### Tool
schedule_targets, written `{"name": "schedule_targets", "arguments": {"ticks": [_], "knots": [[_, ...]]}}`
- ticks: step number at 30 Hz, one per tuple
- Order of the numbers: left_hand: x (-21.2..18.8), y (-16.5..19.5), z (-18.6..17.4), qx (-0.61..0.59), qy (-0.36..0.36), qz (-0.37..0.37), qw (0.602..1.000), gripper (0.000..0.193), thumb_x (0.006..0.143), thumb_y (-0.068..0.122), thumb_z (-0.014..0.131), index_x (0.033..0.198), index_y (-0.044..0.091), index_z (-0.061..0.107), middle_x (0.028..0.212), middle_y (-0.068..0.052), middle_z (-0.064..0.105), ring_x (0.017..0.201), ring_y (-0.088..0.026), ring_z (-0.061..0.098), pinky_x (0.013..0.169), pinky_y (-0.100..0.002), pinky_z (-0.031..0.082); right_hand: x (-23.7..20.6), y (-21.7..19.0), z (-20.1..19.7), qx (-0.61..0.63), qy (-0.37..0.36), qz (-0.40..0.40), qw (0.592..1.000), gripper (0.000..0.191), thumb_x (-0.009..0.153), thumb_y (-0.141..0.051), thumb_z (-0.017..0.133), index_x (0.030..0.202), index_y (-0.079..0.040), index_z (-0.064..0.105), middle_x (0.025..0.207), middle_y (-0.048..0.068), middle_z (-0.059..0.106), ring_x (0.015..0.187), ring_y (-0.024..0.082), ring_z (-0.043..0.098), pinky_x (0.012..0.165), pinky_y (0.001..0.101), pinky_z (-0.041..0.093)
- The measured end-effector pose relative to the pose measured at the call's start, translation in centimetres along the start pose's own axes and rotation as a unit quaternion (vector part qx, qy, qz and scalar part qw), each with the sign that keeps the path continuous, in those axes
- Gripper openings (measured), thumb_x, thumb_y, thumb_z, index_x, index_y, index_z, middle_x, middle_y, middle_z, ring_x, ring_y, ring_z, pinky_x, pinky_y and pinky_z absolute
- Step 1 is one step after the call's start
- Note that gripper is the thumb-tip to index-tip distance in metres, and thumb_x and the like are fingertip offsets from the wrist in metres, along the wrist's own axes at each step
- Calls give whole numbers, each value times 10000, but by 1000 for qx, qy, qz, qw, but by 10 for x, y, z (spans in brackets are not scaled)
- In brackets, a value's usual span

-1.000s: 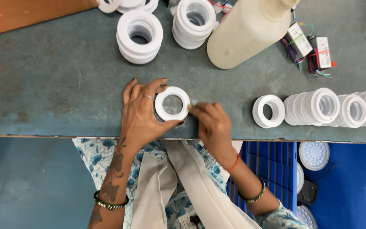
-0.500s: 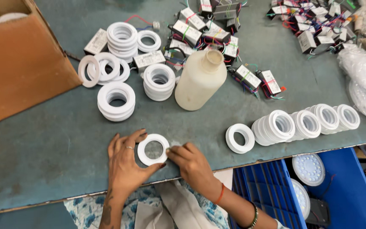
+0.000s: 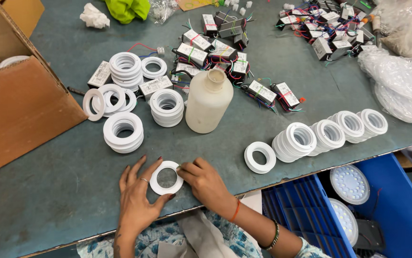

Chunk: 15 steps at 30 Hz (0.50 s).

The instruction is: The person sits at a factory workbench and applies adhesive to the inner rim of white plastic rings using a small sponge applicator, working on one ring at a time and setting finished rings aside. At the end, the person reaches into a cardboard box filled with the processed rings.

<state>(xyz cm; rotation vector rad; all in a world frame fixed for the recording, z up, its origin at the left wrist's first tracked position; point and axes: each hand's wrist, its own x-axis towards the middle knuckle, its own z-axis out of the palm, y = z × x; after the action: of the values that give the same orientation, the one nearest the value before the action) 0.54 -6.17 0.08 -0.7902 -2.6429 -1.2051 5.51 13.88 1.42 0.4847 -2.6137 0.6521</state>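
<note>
**Bench with white rings, one ring in hand**

Surface: a worn teal-grey worktable [image 3: 48,191], scuffed and matte, its near edge running along the person's lap. Below that edge, on the right, a blue plastic crate [image 3: 301,210] with ribbed walls, and two round white panels [image 3: 349,184] dotted with small points.

Left hand [image 3: 136,200]: palm down on the table, fingers spread and curved round the left and lower rim of a flat white ring [image 3: 166,177]; a band shows on one finger. Right hand [image 3: 206,184]: fingertips pinched on the ring's right edge; orange thread and a dark bangle on that arm. The ring lies on the table near the front edge, between both hands, thin, smooth, with a wide round hole.

Around: an open brown cardboard box [image 3: 19,110] at far left. Short stacks of the same white rings [image 3: 123,131] lie ahead of the hands. An uncapped, translucent, cream plastic bottle [image 3: 208,102] stands upright behind the held ring. To the right, a row of rings [image 3: 330,131] leans on edge like a toppled roll, with one single ring [image 3: 260,156] flat at its left end. Further back: small boxy modules with coloured wires [image 3: 225,48], in loose heaps. Crinkled clear plastic bags [image 3: 397,81] at far right.
</note>
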Motion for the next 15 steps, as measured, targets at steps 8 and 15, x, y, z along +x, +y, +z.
{"name": "schedule_targets", "arguments": {"ticks": [8,15], "knots": [[-4,4,12,28,89,-9,996,979,485,425,930,1313,59,558,1335,-198,548,1290,-415,472,1065,-546,377,-10,-11,2,-21,8,9,1000,402,748,20,635,1143,17,706,1094,71,643,910,274,562,820,362,511],[-4,0,14,20,80,-28,996,792,540,394,952,1201,82,648,1207,-135,592,1180,-367,540,1031,-511,438,-17,-10,-3,-25,-9,-31,999,396,737,22,623,1124,15,706,1139,91,653,892,283,558,814,363,506]]}}
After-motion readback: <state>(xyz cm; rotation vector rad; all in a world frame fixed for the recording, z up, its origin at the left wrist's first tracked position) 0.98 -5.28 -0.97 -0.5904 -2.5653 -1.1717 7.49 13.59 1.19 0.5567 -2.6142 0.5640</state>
